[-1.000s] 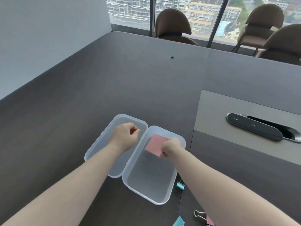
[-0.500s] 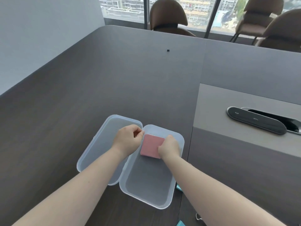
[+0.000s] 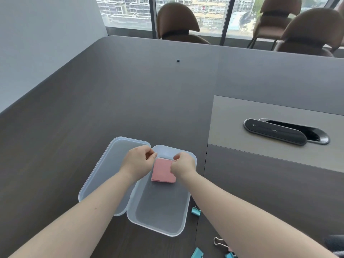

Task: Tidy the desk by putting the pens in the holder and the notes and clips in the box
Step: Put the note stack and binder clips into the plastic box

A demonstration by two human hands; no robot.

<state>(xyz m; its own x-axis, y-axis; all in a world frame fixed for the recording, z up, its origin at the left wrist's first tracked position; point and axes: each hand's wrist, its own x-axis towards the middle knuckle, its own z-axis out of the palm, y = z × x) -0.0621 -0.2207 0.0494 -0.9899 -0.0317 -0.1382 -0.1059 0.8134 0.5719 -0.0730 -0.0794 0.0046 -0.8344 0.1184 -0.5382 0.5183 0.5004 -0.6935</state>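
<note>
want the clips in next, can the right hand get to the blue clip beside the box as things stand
Probably yes. The blue clip lies in the open on the table just outside the box, under the right forearm, and the right hand looks free.

Pink notes (image 3: 163,173); translucent box (image 3: 160,216); blue clips (image 3: 195,211); dark brown desk (image 3: 130,99).

One head-worn wide-angle view looks forward and down, close over the desk (image 3: 93,118), toward the windows (image 3: 210,13).
</note>
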